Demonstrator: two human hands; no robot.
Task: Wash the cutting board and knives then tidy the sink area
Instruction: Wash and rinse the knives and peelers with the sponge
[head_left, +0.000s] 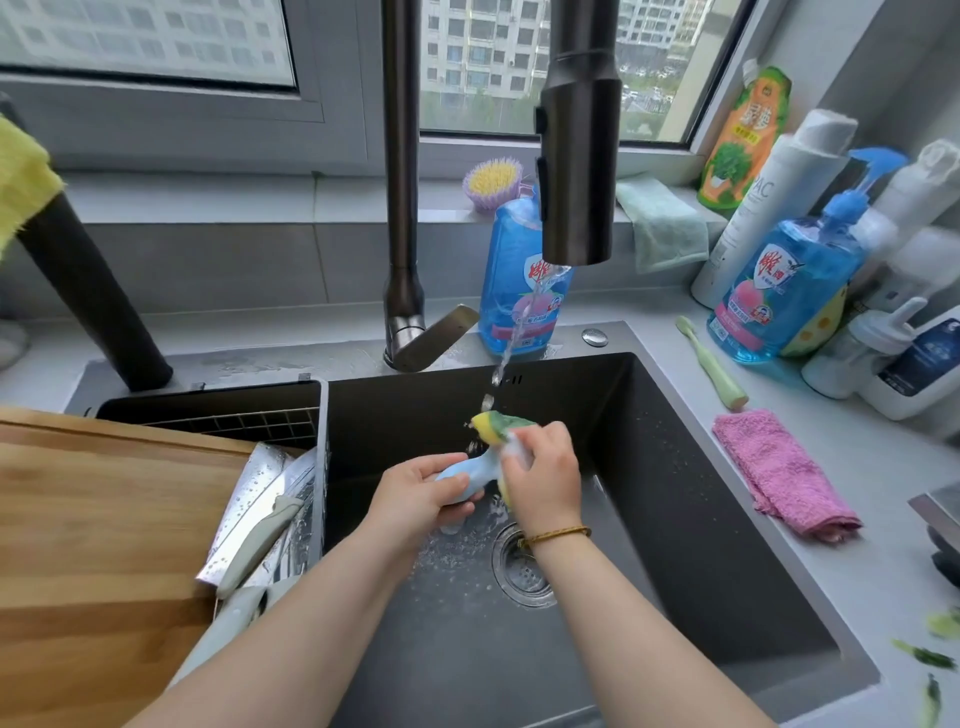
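Fingers of the left hand (421, 493) are wrapped round a light blue plastic-handled tool (467, 475). Its working end is hidden, so can't tell if it's a knife. The right hand (545, 480) pinches a yellow-and-green sponge (498, 423) against it inside the dark sink (701, 493), under water running from the dark pull-down tap (579, 171). Wet grey-handled steel knives (260, 525) lie in the drainer basket (323, 441) on the left, right beside the wooden cutting board (104, 519). A fluffy pink cloth (779, 473) sits on the grey surface (857, 582) to the right.
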